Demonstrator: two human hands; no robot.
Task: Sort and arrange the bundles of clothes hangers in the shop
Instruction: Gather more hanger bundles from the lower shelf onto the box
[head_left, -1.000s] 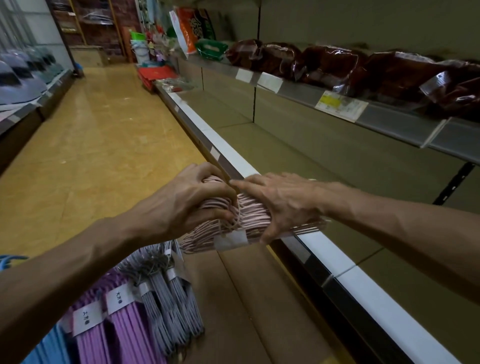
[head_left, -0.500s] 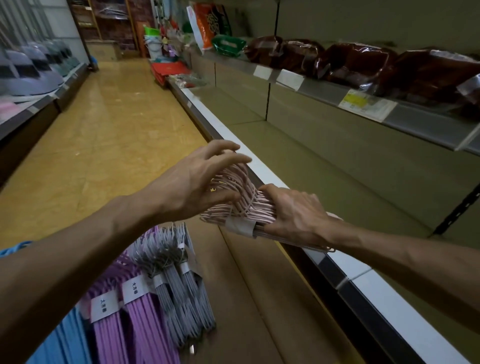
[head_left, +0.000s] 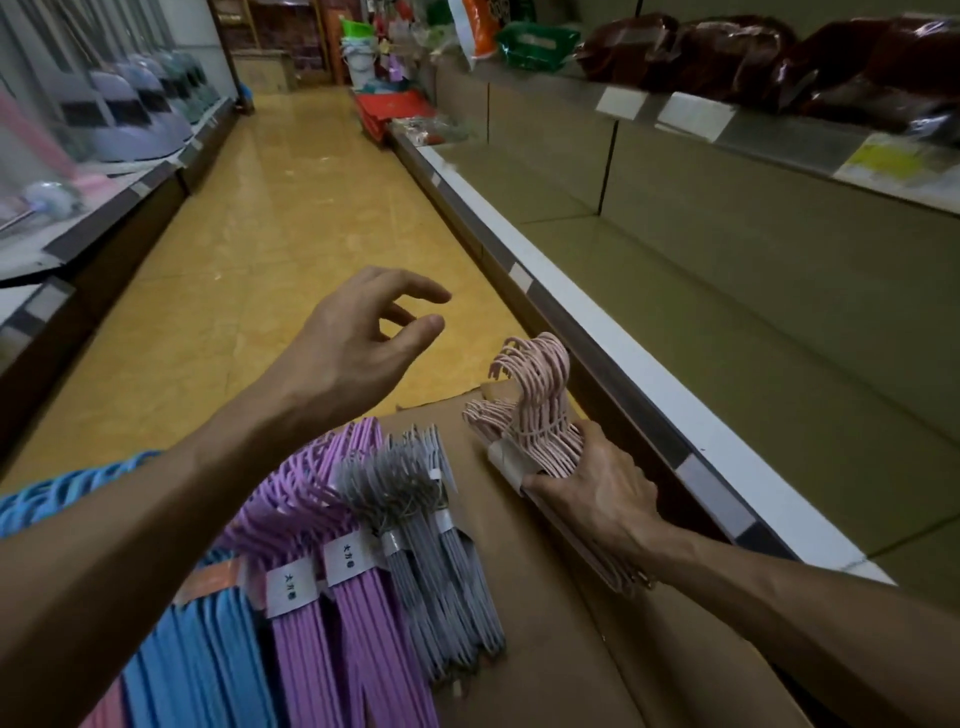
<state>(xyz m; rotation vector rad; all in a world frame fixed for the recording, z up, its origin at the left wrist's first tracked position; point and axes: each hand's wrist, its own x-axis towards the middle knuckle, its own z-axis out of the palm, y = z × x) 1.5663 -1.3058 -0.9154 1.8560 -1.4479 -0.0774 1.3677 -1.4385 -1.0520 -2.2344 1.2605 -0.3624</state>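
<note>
My right hand (head_left: 597, 499) grips a bundle of pale pink hangers (head_left: 535, 410), hooks pointing up and away, low over the right side of a brown cardboard sheet (head_left: 545, 597). My left hand (head_left: 363, 343) hovers above and to the left of it, fingers spread, holding nothing. On the cardboard lie rows of bundles with white paper bands: grey hangers (head_left: 431, 530), purple hangers (head_left: 332, 566) and blue hangers (head_left: 197, 649) further left. My left forearm hides part of the blue ones.
A long shelf (head_left: 779, 364) with a white front edge runs along the right, dark red packets (head_left: 779, 57) on the shelf above it. The yellow aisle floor (head_left: 260, 234) stretches ahead. Dustpans and brushes (head_left: 119, 119) line the left shelf.
My left hand has let go of the pink bundle and lifted away, open. My right hand has brought the bundle down towards the cardboard beside the shelf.
</note>
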